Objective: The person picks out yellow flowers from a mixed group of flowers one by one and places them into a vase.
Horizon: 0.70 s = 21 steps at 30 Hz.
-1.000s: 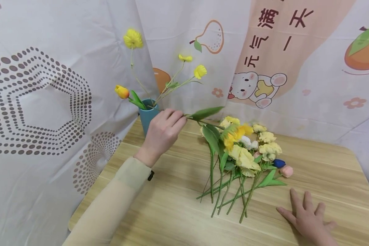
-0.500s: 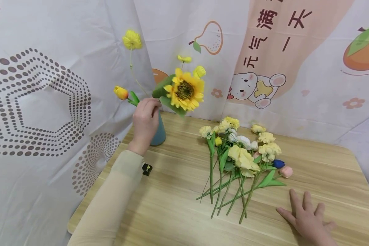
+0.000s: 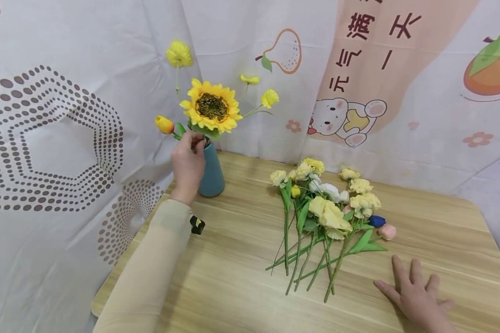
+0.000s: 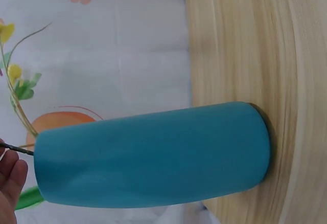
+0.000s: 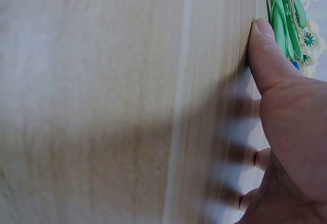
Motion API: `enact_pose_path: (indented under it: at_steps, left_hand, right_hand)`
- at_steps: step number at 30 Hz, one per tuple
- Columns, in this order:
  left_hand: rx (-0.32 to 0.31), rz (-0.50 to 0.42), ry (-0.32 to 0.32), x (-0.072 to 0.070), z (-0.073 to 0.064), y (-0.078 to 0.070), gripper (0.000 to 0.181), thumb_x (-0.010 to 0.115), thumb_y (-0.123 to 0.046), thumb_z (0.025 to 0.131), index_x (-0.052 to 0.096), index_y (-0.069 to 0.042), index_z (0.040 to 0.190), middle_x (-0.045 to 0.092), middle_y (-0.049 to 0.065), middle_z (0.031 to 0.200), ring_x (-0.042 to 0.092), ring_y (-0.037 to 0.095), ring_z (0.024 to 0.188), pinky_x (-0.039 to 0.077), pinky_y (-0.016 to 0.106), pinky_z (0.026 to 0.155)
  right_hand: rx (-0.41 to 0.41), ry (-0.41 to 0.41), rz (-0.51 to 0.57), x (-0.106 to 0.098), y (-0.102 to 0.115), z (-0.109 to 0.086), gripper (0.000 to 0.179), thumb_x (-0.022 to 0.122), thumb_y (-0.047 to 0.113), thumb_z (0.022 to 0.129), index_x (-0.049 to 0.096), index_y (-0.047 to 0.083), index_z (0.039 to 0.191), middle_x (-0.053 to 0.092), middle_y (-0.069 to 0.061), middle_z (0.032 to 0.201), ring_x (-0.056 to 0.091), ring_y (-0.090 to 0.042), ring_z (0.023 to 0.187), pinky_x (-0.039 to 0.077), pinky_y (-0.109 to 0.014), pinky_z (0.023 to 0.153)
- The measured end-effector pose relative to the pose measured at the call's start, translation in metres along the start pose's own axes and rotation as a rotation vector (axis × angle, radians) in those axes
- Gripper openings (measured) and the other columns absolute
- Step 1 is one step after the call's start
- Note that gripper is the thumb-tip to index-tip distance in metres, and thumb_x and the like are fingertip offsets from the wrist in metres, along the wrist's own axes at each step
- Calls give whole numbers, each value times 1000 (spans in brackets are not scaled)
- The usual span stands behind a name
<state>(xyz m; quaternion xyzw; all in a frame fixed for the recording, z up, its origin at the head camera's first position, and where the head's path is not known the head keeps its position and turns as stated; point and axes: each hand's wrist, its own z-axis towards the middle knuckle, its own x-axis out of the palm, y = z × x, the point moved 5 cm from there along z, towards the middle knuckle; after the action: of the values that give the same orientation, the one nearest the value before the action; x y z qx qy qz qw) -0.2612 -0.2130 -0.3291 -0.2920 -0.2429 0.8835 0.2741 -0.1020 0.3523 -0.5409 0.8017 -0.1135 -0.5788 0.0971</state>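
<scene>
At the mouth of a blue vase (image 3: 211, 172), my left hand (image 3: 188, 162) pinches the stem of a sunflower (image 3: 211, 106), whose head stands above the rim. The left wrist view shows the dark stem (image 4: 18, 148) between thumb and fingers, its end at the opening of the vase (image 4: 148, 155). An orange-yellow tulip (image 3: 164, 125) and several thin-stemmed yellow flowers (image 3: 179, 54) also rise from the vase. My right hand (image 3: 421, 296) rests on the table with fingers spread, holding nothing; its thumb (image 5: 271, 55) shows in the right wrist view.
A pile of artificial flowers (image 3: 329, 215) lies mid-table, with cream, white, pink and blue heads and stems pointing toward me. Behind the wooden table (image 3: 233, 259) hangs a printed curtain (image 3: 241, 41). A small black object (image 3: 197, 225) is at my left wrist.
My left hand has carried the sunflower from above the flower pile leftward to the vase, and its head has swung upright. My right hand has stayed still.
</scene>
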Motion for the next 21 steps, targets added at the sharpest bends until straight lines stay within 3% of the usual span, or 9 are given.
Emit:
enact_pose_path:
  at_steps: [5,14,18,21]
  left_hand:
    - [-50,30,-1,-2,1,6,13,67,-7,99,69,3,107,73,20,98,68,33,84,56,42,75]
    - [-195,124,43,-1,6,20,18,68,-16,100,72,1,106,74,17,94,62,37,84,48,49,78]
    - [-211,127,44,0,6,23,20,66,-17,101,73,2,105,74,18,93,62,39,84,48,51,79]
    - [-166,139,40,-1,6,23,23,64,-16,101,75,4,103,74,21,100,64,41,92,49,52,86]
  right_hand:
    - [-5,-11,-5,-2,2,-1,99,43,71,99,0,7,162,-6,-49,151,-9,-87,120,0,-98,65]
    - [-42,-31,13,-3,3,-1,97,45,66,101,1,6,162,-7,-51,150,-12,-88,118,-4,-97,63]
    - [-34,-8,27,-3,3,-2,98,44,67,101,-2,7,162,-11,-50,151,-15,-87,118,-6,-97,63]
    - [-29,-6,24,-3,3,-2,98,44,67,100,-2,7,162,-10,-50,151,-16,-87,119,-6,-97,64]
